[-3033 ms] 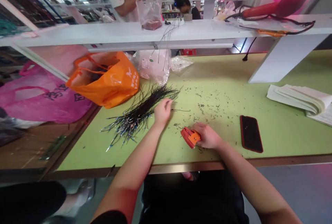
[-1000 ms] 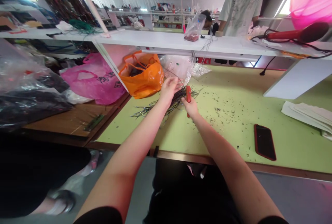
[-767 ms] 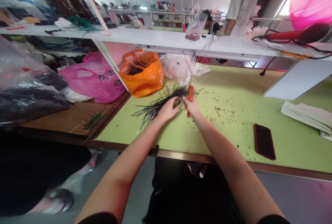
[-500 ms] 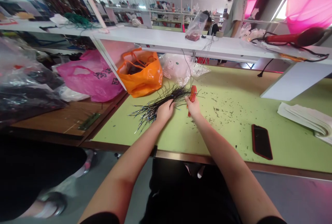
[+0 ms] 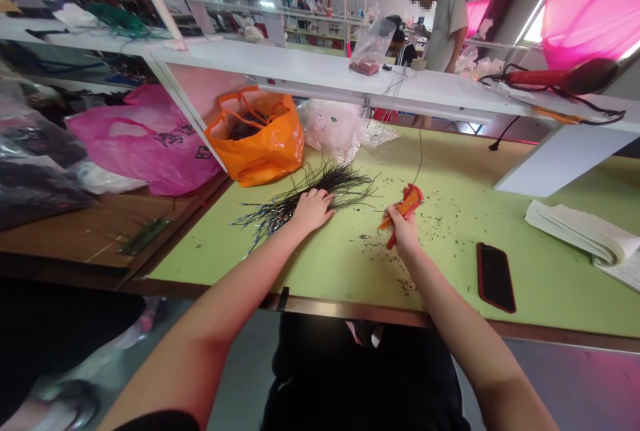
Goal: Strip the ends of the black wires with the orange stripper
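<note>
Green worktop (image 5: 330, 271): eleven o'clock, my left hand (image 5: 310, 211) spread on black wires (image 5: 345, 181); one o'clock, my right hand (image 5: 406, 234) gripping an orange-red tool (image 5: 412, 200).

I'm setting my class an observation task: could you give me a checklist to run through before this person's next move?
1. Right grip holding the orange-and-red tool: ok.
2. Left grip at the black wire bundle: ok, it rests there.
3. One wire singled out by the left grip: cannot tell, too small to see.
4. Dark strand caught in the tool's jaws: cannot tell.
5. Phone apart from both hands: ok.
6. Green tabletop free of clippings: not ok.
</note>
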`<move>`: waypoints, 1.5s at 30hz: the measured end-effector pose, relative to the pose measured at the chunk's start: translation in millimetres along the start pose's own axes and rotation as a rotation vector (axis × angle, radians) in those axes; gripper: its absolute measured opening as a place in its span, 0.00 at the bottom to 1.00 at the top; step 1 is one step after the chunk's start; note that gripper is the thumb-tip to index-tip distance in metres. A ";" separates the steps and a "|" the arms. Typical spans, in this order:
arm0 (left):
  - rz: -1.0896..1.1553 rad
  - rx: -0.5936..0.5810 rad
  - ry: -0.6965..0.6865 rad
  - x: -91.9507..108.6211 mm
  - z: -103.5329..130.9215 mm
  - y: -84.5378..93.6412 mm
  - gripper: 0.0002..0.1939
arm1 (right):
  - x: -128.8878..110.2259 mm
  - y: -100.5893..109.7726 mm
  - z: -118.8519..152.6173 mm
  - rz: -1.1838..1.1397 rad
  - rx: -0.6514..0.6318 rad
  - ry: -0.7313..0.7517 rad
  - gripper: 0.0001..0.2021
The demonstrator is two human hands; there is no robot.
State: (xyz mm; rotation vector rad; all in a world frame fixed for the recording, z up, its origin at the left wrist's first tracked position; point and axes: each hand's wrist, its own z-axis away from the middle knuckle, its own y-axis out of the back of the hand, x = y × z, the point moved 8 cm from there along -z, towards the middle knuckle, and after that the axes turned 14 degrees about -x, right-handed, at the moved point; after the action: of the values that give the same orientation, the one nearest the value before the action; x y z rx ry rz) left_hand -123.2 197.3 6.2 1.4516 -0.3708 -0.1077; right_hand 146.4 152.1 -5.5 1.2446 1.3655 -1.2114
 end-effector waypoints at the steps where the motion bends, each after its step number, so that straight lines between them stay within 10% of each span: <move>1: -0.025 -0.011 -0.010 -1.0 3.7 -0.8 0.24 | -1.2 4.8 6.4 0.002 -0.024 -0.005 0.20; 15: -0.066 -0.079 0.076 -8.3 19.2 -3.8 0.24 | 7.4 27.3 28.0 -0.051 -0.054 -0.119 0.20; 21: 0.221 0.028 0.016 -7.2 43.0 21.3 0.21 | -7.5 28.3 30.7 -0.046 -0.067 -0.095 0.20; 30: 1.263 -0.028 -0.136 112.4 -10.6 9.3 0.22 | -24.4 -9.4 35.4 0.066 -0.414 0.007 0.20; 35: 1.694 -0.042 -0.169 136.7 -46.8 41.1 0.16 | -19.3 -29.7 47.4 0.121 -0.612 -0.028 0.17; 41: 1.453 0.187 -0.221 109.8 -24.1 106.9 0.12 | -24.0 -38.0 54.1 0.090 -0.723 0.003 0.16; 45: 0.812 0.140 -0.282 119.2 19.5 115.4 0.12 | -34.0 -11.5 44.0 -0.077 -0.477 0.045 0.16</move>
State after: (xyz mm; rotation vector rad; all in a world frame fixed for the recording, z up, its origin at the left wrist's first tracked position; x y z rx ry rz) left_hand -34.8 158.2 142.4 1.3242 -1.1873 0.3789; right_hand 138.2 104.3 24.1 0.8913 1.6298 -0.8404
